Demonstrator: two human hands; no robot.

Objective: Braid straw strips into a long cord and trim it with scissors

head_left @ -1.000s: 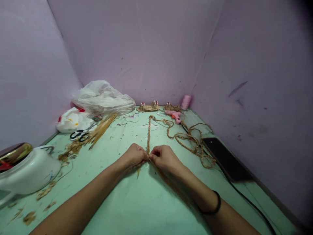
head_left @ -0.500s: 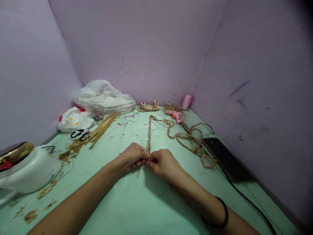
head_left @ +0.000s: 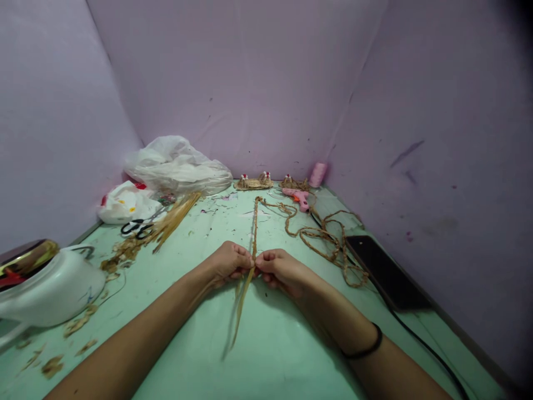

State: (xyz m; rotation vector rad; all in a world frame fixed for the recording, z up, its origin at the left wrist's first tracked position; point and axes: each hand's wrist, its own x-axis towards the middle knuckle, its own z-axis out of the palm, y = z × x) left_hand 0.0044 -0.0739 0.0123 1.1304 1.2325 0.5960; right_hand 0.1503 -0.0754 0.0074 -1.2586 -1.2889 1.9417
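Note:
A thin braid of dried plant fibre (head_left: 255,225) runs straight from a nail-like point at the back of the green table down to my hands. My left hand (head_left: 231,262) pinches the near end of the braid from the left. From the other side my right hand (head_left: 278,268) pinches it too, the fingertips of both hands almost touching. Loose flat fibre strands (head_left: 240,314) hang from the pinch toward me. Beyond the fixed point, a long finished length of braid (head_left: 316,238) lies in loops to the right.
On the left are dried fibre strips (head_left: 177,216), black-handled scissors (head_left: 139,228), a plastic bag (head_left: 179,166) and a white pot-like container (head_left: 62,289). To the right lie a phone (head_left: 387,272) and a pink glue gun (head_left: 297,198). Pink thread (head_left: 318,174) and woven slippers (head_left: 253,184) stand at the back.
Long loose strands now hang below the fingers, where only a short end showed before. My right hand has shifted slightly, its fingers now pinching at the braid's right side.

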